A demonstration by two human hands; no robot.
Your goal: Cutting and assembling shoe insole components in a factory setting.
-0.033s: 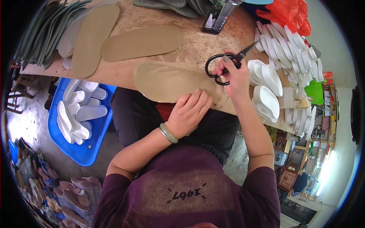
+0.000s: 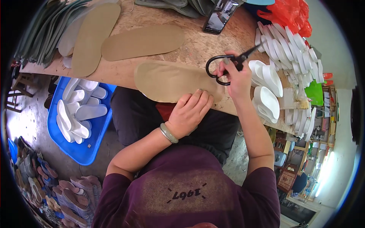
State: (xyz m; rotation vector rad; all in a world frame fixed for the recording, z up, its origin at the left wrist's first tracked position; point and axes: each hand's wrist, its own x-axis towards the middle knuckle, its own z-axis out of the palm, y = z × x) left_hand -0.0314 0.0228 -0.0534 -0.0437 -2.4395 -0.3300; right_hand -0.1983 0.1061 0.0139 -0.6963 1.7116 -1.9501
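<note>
A tan insole-shaped piece point(image 2: 159, 81) lies along the near edge of the table, its surface slightly wrinkled. My left hand point(image 2: 192, 112) rests palm down on its lower right part, fingers stretched out over it; the thumb is hidden. Black-handled scissors point(image 2: 218, 62) are held in my right hand point(image 2: 237, 78), above the right end of that piece. Their dark blades point up and right, clear of the piece. Two more tan insole-shaped pieces, one upright point(image 2: 95, 38) and one lying crosswise point(image 2: 142, 42), are farther back and left.
White shoe-sole shapes point(image 2: 266, 104) stand right of my right hand, with rows of others point(image 2: 292, 47) behind. A phone point(image 2: 220, 17) leans at the back near a red plastic bag point(image 2: 291, 17). Grey insoles point(image 2: 45, 32) stack far left. A blue tub point(image 2: 81, 157) holds white soles below.
</note>
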